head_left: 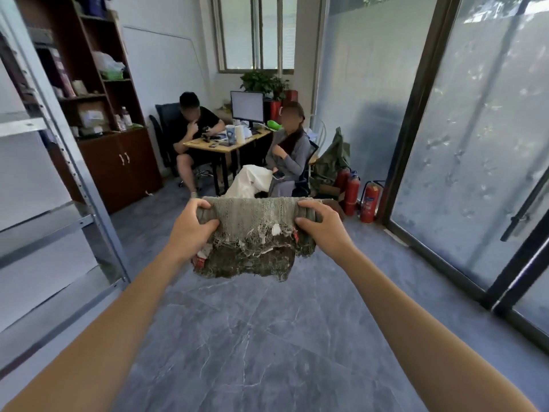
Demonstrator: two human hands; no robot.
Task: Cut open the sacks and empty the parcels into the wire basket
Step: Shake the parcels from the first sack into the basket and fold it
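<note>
Sack (252,230) of grey-green woven cloth is held in the air over the floor (267,337), stretched between both hands at arm's length. Its top edge is rolled or folded over; the lower edge hangs loose, torn and frayed, with bits of white and red showing through the holes. The left hand (190,230) grips the left end, fingers curled over the roll and thumb clamped on the near side. The right hand (322,230) grips the right end the same way, fingers wrapped over the top and thumb pressed on the front. Beyond the sack two people sit at a desk (214,145), with a monitor (247,107) at its far edge. Red extinguishers (370,203) stand on the floor beside a glass door (463,144). A cabinet (118,162) stands left of the desk.
</note>
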